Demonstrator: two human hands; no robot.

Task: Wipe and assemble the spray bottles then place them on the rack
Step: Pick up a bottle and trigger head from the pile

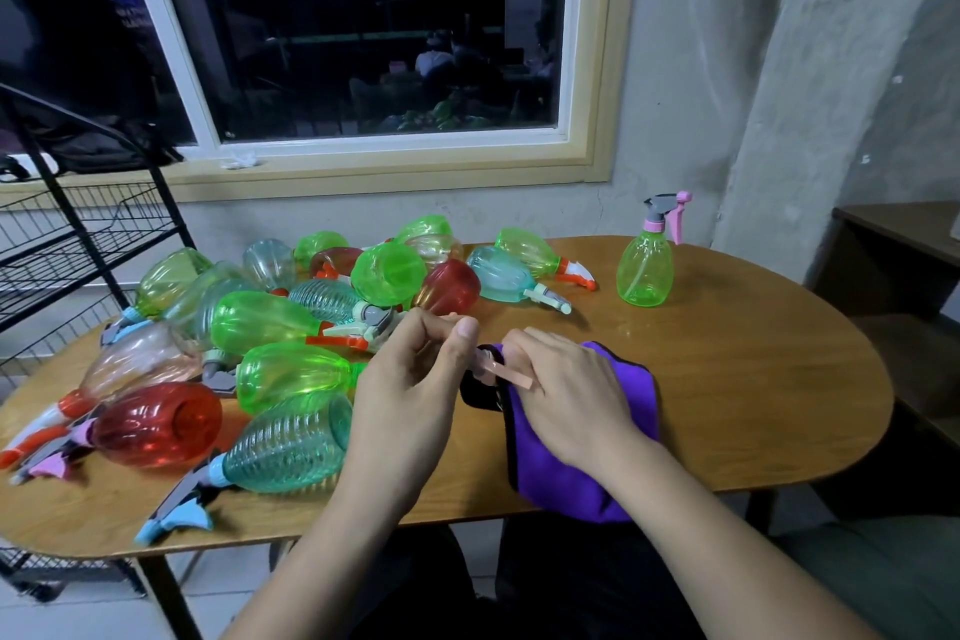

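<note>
A peach-pink spray nozzle head (493, 372) is held between both hands over the wooden table (727, 379). My left hand (415, 379) pinches its upper end. My right hand (566, 395) grips a purple cloth (639, 390) with black trim, fingers pressed against the nozzle's trigger. Several green, red, teal and clear spray bottles (285, 327) lie in a heap on the table's left half. One assembled green bottle with a pink and grey sprayer (647, 265) stands upright at the far right.
A black wire rack (67, 244) with mesh shelves stands at the table's left end. A window (358, 42) and wall lie behind the table. A dark desk (898, 234) sits at the right. The table's rounded right end holds only the upright bottle.
</note>
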